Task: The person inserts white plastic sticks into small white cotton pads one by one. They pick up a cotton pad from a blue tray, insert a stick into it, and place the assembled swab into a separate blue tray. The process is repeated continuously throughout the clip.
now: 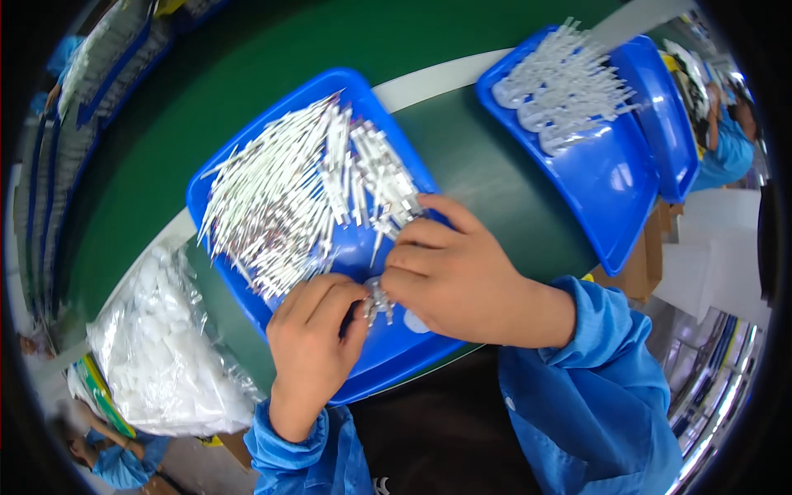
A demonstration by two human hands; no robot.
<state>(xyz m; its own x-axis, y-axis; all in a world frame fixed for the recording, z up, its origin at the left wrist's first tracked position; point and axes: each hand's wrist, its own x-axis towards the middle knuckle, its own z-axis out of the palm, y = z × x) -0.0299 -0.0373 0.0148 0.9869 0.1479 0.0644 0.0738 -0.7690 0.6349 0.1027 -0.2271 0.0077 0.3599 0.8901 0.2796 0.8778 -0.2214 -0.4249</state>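
Note:
Over the near part of a blue tray (363, 382), my two hands meet at a small clear plastic piece with several short prongs (379, 304). My left hand (318, 330) pinches it from the left between thumb and fingers. From the right, my right hand (462, 276) closes on it, its fingertips partly hidden behind the knuckles. Beyond my hands, a big heap of thin white sticks with darker ends (272, 194) fills much of the tray. A round whitish piece (415, 321) lies in the tray just below my right hand.
Another blue tray (598, 186) at right holds clear plastic pieces with thin prongs (565, 87). A clear bag of white parts (161, 355) lies at left. The green work surface (445, 37) carries a pale stripe. Co-workers in blue (730, 148) sit at both sides.

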